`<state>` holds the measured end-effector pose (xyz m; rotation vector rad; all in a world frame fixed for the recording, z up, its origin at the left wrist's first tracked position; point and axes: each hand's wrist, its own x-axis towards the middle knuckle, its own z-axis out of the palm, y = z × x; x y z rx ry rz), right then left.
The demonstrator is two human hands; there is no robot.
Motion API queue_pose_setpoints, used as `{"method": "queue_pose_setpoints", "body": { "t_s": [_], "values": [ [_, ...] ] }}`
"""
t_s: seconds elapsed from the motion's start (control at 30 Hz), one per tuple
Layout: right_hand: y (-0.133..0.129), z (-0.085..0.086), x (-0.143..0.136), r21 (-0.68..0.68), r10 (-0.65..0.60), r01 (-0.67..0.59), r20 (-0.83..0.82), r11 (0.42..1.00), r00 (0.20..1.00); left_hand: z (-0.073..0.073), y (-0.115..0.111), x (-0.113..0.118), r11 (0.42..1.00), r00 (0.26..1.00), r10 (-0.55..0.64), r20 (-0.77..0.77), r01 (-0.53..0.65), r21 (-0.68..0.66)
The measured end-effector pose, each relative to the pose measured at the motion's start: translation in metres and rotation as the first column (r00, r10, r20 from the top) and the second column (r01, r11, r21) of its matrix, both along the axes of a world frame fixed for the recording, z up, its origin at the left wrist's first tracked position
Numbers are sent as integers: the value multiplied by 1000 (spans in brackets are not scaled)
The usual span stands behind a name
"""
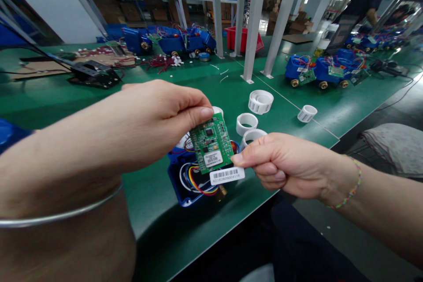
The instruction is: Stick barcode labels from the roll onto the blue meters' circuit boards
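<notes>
My left hand (178, 114) pinches the upper edge of a green circuit board (216, 139), which is tilted toward me and bears a small white printed label (213, 159). My right hand (277, 161) grips a white barcode sticker (227, 176) by its right end, just below the board's lower edge. Whether the sticker touches the board I cannot tell. Beneath them is an open blue housing (180, 187) with red, yellow, white and blue wires (194, 180) and a brass fitting (221, 192). The board and hands hide part of the housing.
Rolls of white labels (261, 102) stand on the green bench (158, 211), with another roll (307, 113) farther right. Blue housings (330, 68) with boards sit at the right. Metal posts (254, 22), a red bin (243, 39) and a black fixture (94, 74) stand beyond.
</notes>
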<state>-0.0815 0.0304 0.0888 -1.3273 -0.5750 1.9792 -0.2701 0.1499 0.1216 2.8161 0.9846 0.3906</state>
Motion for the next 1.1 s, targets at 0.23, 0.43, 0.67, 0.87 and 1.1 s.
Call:
{"method": "queue_pose_setpoints", "body": {
  "t_s": [0.23, 0.43, 0.67, 0.87, 1.1],
  "values": [
    [-1, -1, 0, 16, 8, -8, -21, 1000, 1000, 7, -7, 7, 1000, 1000, -2, 4, 2, -31],
    [-3, -1, 0, 14, 14, -14, -26, 1000, 1000, 11, -14, 11, 999, 999, 24, -36, -26, -36],
    [-3, -1, 3, 47, 16, -16, -12, 999, 1000, 12, -13, 10, 1000, 999, 4, -39, -4, 5],
    [-38, -10, 18, 382, -116, 71, 98, 921, 988, 7, -21, 3, 989, 967, 144, 208, -138, -43],
    [-69, -54, 9, 726, -362, -245, 570, 643, 738, -56, -48, 10, 873, 392, 330, 859, -472, -120]
  ]
}}
